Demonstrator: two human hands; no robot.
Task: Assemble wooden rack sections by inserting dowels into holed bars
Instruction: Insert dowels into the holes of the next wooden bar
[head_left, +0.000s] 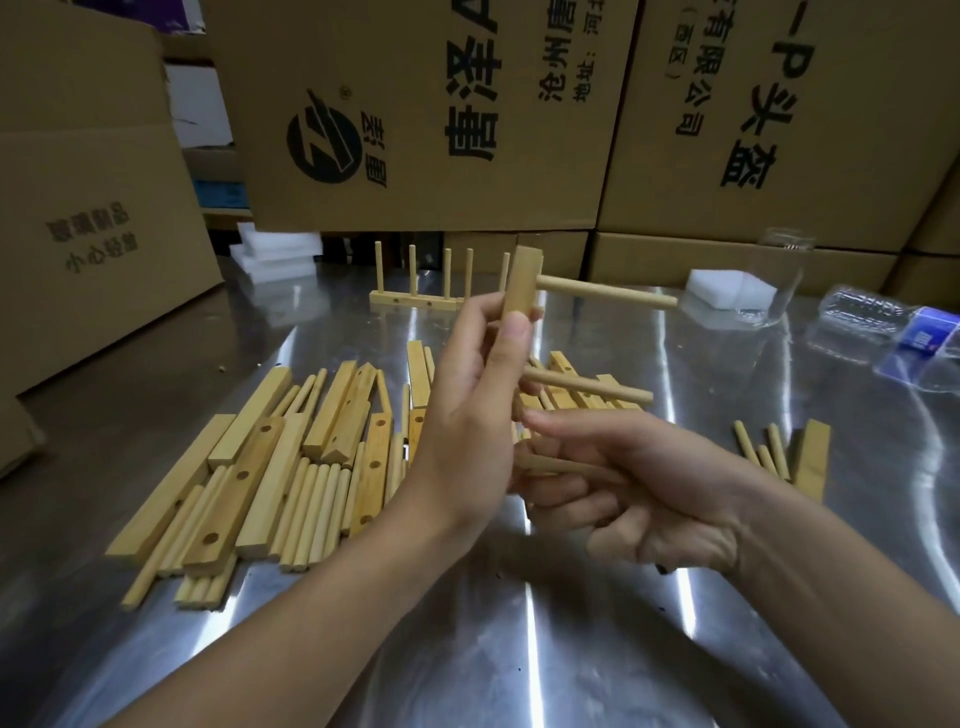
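Pale wood all over this steel table (519, 649). The left hand (467, 395) grips the holed bar (522, 283) mid-frame with the thumb pressed on its face, and the bar's long axis runs roughly up-down. Two dowels already stick out of it toward the right of the frame: the top dowel (608, 292) and the middle dowel (592, 387). The right hand (639, 488) sits just below and right of the bar, fingers curled round a third dowel (550, 464) that points left at the bar's lower end. I can't tell if its tip is in a hole yet, the hands hide it. My guess is the push goes straight left along that dowel, right hand doing the work.

Containers: the cardboard boxes (415, 130) across the top are shut, contents unseen. The plastic bottle (883, 332) lying at the right edge looks empty.
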